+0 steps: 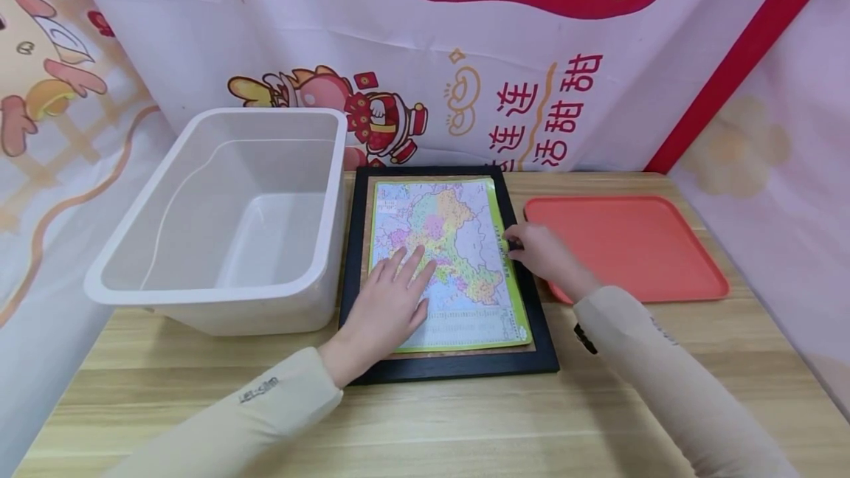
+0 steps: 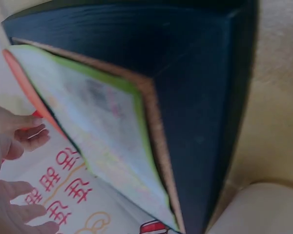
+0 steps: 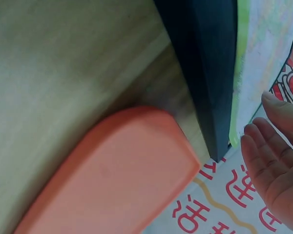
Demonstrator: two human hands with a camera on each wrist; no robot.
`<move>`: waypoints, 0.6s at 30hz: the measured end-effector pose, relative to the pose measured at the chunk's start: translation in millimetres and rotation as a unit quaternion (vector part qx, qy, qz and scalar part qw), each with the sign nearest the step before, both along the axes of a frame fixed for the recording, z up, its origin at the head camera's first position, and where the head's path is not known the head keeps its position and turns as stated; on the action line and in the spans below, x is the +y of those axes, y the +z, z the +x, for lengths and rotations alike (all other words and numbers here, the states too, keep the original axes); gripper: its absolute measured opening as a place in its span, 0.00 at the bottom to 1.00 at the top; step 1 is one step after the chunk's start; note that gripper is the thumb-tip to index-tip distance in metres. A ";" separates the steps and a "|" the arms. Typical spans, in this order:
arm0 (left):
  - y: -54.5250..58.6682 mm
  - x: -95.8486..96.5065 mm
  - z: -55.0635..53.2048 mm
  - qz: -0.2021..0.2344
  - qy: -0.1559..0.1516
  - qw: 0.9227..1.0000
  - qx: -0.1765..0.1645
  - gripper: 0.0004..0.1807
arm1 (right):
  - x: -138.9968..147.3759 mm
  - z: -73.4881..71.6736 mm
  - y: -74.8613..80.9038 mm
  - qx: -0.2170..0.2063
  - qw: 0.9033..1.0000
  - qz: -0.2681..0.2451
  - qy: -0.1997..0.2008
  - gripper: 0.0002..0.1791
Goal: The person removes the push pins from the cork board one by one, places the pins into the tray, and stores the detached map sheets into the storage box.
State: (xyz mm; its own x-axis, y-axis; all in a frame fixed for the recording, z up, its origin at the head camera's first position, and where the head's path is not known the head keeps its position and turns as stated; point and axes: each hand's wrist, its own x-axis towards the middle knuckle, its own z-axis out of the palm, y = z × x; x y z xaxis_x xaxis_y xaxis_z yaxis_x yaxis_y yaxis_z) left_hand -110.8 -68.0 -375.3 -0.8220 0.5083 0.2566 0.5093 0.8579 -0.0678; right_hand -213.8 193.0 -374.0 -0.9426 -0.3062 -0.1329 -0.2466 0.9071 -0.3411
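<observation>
A colourful map sheet [image 1: 474, 234] with a yellow-green border lies inside a black frame [image 1: 465, 368] over a brown backing board. My left hand [image 1: 388, 301] rests on the map's lower left part, fingers spread. At the map's right edge is my right hand [image 1: 541, 251], its thumb and bent fingertips close to the border. From the right wrist view, that hand [image 3: 278, 156] shows a gap between thumb and fingers. Whether the fingertips touch the map edge is unclear. The left wrist view shows the left hand [image 2: 14, 200] with its fingers apart.
A deep white plastic bin [image 1: 212, 293] stands left of the frame. On the right lies a flat red-orange tray [image 1: 624, 246], partly behind the right hand. A small black object [image 1: 585, 338] shows beside the right sleeve. Printed cloth [image 1: 412, 43] hangs behind the wooden table [image 1: 451, 426].
</observation>
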 end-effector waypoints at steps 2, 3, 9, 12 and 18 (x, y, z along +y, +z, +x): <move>-4.7 -0.5 -1.5 -0.012 -0.005 1.000 -0.011 0.29 | -0.7 0.0 -3.4 -0.005 1.000 0.000 -0.003 0.19; -6.5 -0.9 -2.1 -0.018 -0.007 1.000 -0.017 0.29 | -0.8 0.0 -5.0 -0.004 1.000 0.001 -0.001 0.18; -12.7 -3.7 -5.7 -0.038 -0.001 0.997 -0.070 0.33 | -2.4 1.1 -11.4 -0.014 1.000 -0.007 -0.007 0.18; -15.1 -5.3 -7.8 -0.045 0.003 0.994 -0.099 0.35 | -2.0 1.2 -14.7 -0.017 1.000 -0.011 -0.008 0.18; -22.8 -9.8 -12.7 -0.063 0.004 0.988 -0.143 0.38 | -0.8 0.5 -19.5 -0.024 1.000 -0.011 -0.009 0.17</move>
State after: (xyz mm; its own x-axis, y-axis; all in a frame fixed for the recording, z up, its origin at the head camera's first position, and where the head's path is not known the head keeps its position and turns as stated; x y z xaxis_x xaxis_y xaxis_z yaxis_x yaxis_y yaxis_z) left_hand -123.5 -77.7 -398.0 -0.8563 0.5140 -0.0506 0.5157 0.8563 -0.0284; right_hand -213.3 192.2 -393.5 -0.9407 -0.2932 -0.1708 -0.2137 0.9030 -0.3728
